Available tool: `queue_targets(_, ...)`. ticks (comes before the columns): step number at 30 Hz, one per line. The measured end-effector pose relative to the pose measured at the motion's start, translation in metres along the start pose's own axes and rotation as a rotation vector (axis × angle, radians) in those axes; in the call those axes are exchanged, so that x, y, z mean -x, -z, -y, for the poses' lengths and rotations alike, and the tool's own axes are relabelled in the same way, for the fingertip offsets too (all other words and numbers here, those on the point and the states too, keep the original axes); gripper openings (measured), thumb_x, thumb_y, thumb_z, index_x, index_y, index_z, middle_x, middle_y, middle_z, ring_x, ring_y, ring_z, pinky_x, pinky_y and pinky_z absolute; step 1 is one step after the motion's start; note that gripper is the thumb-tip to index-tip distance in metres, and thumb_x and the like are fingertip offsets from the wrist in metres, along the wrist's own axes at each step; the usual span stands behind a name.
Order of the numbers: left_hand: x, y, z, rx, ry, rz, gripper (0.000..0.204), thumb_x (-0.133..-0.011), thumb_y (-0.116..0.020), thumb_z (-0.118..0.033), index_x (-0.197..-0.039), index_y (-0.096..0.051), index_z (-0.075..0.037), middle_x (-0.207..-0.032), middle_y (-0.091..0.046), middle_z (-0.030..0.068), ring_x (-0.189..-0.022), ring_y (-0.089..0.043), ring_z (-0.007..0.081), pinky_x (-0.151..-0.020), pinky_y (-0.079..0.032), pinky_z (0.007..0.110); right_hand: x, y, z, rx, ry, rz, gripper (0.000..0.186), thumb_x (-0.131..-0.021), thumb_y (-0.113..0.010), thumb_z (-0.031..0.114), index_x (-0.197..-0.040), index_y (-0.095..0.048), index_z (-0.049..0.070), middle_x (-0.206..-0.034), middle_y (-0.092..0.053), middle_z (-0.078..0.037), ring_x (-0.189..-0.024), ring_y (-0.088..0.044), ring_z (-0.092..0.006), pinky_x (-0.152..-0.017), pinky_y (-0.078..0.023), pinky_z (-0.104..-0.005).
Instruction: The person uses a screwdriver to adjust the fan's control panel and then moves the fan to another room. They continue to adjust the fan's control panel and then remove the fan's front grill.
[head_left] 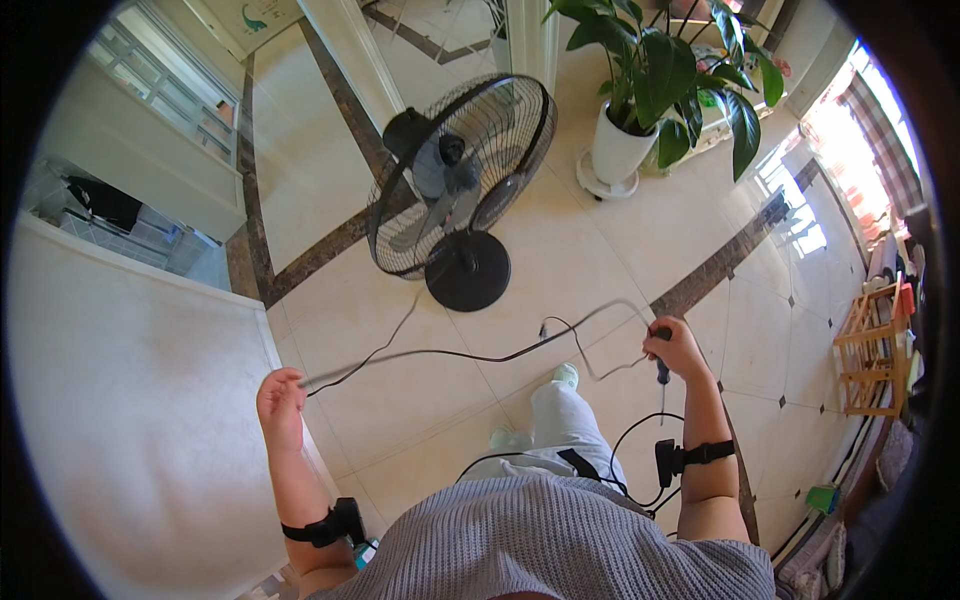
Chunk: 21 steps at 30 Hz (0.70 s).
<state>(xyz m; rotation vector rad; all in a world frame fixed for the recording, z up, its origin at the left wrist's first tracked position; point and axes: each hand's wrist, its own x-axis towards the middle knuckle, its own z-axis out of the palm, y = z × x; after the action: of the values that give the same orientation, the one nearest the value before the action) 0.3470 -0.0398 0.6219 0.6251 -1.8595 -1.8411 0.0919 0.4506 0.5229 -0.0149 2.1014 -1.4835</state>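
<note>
My left hand (281,405) is closed on a dark power cord (478,355), its fingers pinched together. The cord stretches across in front of me to my right hand (677,350), which grips it together with a screwdriver (663,374). The screwdriver's dark handle is partly inside the fist, and its thin shaft points down toward me. A loose loop of cord hangs between the hands, with what looks like the plug (543,331) at its end. Ahead on the floor stands a black fan (468,272) with a round base and a tilted wire cage; a cord runs from it toward my left hand.
A white pot (618,150) with a large leafy plant stands beyond the fan to the right. A white panel (140,420) borders my left side. At the far right are a wooden rack (868,345) and a green object (823,499). My feet are on the tiles below the cord.
</note>
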Motion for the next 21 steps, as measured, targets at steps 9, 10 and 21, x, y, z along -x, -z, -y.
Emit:
queue_targets(9, -0.108, -0.019, -0.065, 0.322, -0.269, -0.13, 0.023, -0.091, -0.045, -0.025, -0.074, -0.043, -0.009, -0.055, -0.029, -0.0042, -0.048, -0.027, 0.0067, -0.051, -0.025, 0.024, -0.11, 0.055, 0.194, 0.122, 0.462, -0.158, 0.017, -0.072, -0.066, 0.011, -0.068, -0.052, 0.003, -0.056, -0.05, 0.0, -0.049, -0.046, -0.0069, -0.045, -0.037, -0.0216)
queue_targets(10, -0.121, -0.024, -0.069, 0.288, -0.246, -0.157, 0.023, -0.091, -0.045, -0.024, -0.074, -0.044, -0.009, -0.055, -0.029, -0.0046, -0.048, -0.026, 0.0059, -0.051, -0.024, 0.023, -0.127, 0.059, 0.216, 0.202, 0.538, -0.232, 0.017, -0.072, -0.066, 0.013, -0.068, -0.053, 0.003, -0.056, -0.05, -0.001, -0.049, -0.046, -0.007, -0.046, -0.036, -0.022)
queue_targets(21, -0.199, -0.045, 0.011, 0.177, 0.061, -0.137, 0.012, -0.086, -0.053, -0.015, -0.081, -0.054, -0.004, -0.068, -0.049, 0.0012, -0.058, -0.041, 0.009, -0.054, -0.033, 0.022, -0.347, 0.014, 0.309, 0.763, 0.809, -0.169, 0.023, -0.071, -0.062, 0.023, -0.077, -0.057, 0.002, -0.061, -0.055, -0.005, -0.052, -0.052, -0.0122, -0.049, -0.041, -0.0277)
